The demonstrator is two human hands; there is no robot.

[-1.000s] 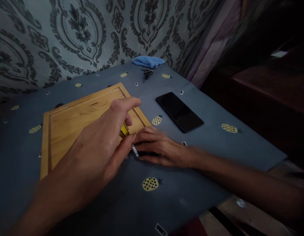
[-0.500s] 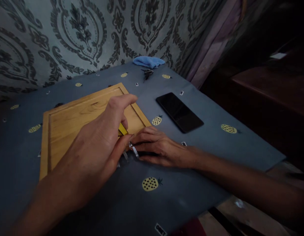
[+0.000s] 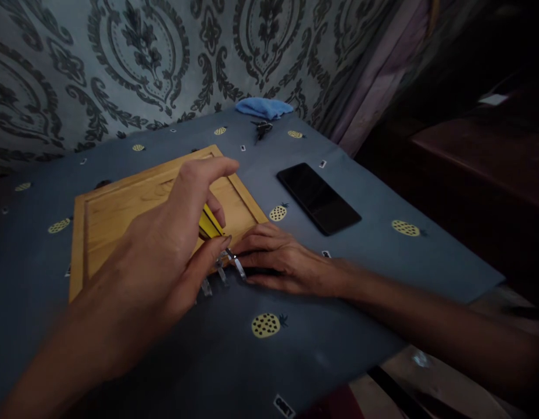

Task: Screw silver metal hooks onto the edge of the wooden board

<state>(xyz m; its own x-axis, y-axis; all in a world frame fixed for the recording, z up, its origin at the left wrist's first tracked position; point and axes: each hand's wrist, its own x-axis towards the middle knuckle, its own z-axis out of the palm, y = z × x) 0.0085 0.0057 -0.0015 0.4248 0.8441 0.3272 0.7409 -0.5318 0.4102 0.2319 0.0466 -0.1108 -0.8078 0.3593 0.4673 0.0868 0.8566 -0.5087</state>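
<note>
My left hand hovers over the near right corner of a wooden cutting board, thumb and fingers pinched on a yellow object that is mostly hidden by the hand. My right hand lies flat on the blue cloth beside that corner, fingers stretched toward the left hand's thumb. Three small shiny pieces lie in a row on the cloth just in front of the board, the rightmost touching my right fingertips. I cannot make out what they are.
A black phone lies face up right of the board. Keys and a folded blue cloth sit at the far edge by the patterned wall. The table's right edge drops off to a dark floor.
My left hand has drawn back to the left and lifted a little, showing more of the yellow object and uncovering the shiny pieces. My right hand has stayed put.
</note>
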